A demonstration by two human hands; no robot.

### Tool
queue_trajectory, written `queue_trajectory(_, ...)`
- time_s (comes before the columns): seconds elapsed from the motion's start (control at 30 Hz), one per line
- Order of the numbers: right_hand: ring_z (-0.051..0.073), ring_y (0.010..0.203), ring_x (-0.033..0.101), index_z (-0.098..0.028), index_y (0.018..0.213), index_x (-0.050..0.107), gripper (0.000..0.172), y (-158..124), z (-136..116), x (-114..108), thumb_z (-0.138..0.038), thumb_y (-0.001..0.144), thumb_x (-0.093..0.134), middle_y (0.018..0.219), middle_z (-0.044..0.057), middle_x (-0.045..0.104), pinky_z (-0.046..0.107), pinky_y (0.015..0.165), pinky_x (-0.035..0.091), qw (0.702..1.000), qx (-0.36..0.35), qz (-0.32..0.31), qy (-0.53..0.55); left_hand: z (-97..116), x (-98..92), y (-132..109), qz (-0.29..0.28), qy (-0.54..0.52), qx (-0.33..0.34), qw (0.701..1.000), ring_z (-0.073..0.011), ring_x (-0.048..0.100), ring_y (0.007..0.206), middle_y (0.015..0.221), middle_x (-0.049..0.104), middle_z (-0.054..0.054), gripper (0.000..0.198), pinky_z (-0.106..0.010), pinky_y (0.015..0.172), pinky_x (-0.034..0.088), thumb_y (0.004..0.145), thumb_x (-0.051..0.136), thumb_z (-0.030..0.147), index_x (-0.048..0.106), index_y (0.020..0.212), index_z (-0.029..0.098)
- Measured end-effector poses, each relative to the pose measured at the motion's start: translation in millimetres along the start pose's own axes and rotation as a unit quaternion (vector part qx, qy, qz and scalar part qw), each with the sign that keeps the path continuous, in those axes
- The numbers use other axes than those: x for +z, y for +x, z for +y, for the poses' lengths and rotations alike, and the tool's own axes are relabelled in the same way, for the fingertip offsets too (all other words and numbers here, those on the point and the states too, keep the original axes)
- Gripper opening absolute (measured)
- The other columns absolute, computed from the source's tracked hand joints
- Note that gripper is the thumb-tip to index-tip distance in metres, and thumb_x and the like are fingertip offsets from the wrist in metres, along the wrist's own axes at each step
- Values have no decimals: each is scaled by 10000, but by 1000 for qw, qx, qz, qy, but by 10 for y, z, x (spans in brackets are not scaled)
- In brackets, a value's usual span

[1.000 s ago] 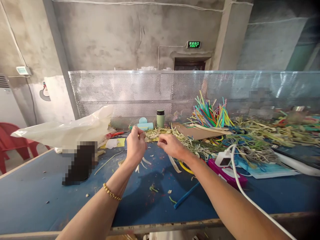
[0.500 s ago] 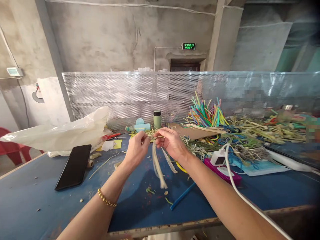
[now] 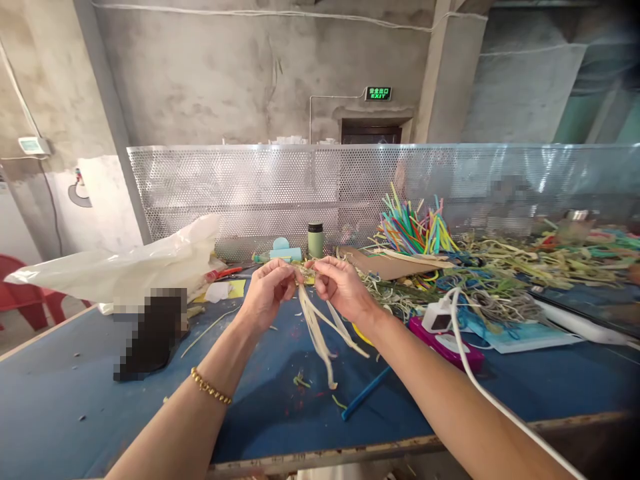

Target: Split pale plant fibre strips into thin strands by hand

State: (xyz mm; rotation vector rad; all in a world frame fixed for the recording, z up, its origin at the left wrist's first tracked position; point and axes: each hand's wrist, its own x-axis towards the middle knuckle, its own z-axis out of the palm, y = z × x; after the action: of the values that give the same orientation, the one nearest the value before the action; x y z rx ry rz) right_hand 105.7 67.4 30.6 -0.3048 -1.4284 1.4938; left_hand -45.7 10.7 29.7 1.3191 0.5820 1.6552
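Note:
Several pale, flat plant-fibre strips [image 3: 316, 335] hang below my two hands, their loose ends fanned out over the blue table [image 3: 270, 407]. My left hand [image 3: 270, 291] is closed in a pinch at the top of the strips, a gold bead bracelet [image 3: 210, 388] on its wrist. Close beside it, fingertips nearly meeting, my right hand [image 3: 344, 285] also pinches the fibre strips. The exact point where the fingers grip is small and partly covered by them. Under the strips lie a green scrap [image 3: 301, 381] and a blue stick [image 3: 365, 395].
A green bottle [image 3: 315, 240] stands behind my hands. On the left are a plastic sheet [image 3: 120, 267] and a blurred dark phone [image 3: 153, 337]. To the right lie colourful stems [image 3: 413, 223], heaped fibres [image 3: 540, 260], a purple box [image 3: 467, 353] and a white cable [image 3: 465, 363]. A perforated metal screen [image 3: 240, 187] runs behind.
My left hand has turned, its fingers now raised and stretched toward the right hand. The hanging strips have spread apart, their ends swinging slightly right. The right hand has barely moved.

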Motion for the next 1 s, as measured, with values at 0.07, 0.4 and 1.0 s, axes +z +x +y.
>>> queue_trajectory(0.07, 54, 356, 387, -161, 782, 641, 157, -2, -27, -1, -294, 736, 710, 438, -63, 514, 176, 342, 278, 1000, -16, 1, 3, -9, -17, 7, 16, 20, -1, 1000, -58, 424, 424, 684, 660, -32, 162, -224, 454, 295, 746, 604, 211, 510, 627, 156)
queue_trajectory(0.4, 81, 458, 521, -182, 752, 516, 237, -53, 35, 63, -353, 808, 670, 679, -29, 580, 221, 390, 416, 997, -19, -68, -23, -54, 23, -14, 11, 168, 36, 985, -84, 430, 473, 548, 542, 15, 160, -234, 490, 307, 800, 559, 223, 536, 654, 161)
queue_trajectory(1.0, 106, 632, 530, -155, 776, 602, 262, -13, 79, 19, -409, 793, 666, 720, 4, 593, 248, 596, 429, 975, -68, 1, -209, -14, 31, 1, 38, 160, 28, 986, -85, 460, 510, 649, 566, -2, 103, -239, 511, 335, 738, 591, 205, 574, 653, 151)
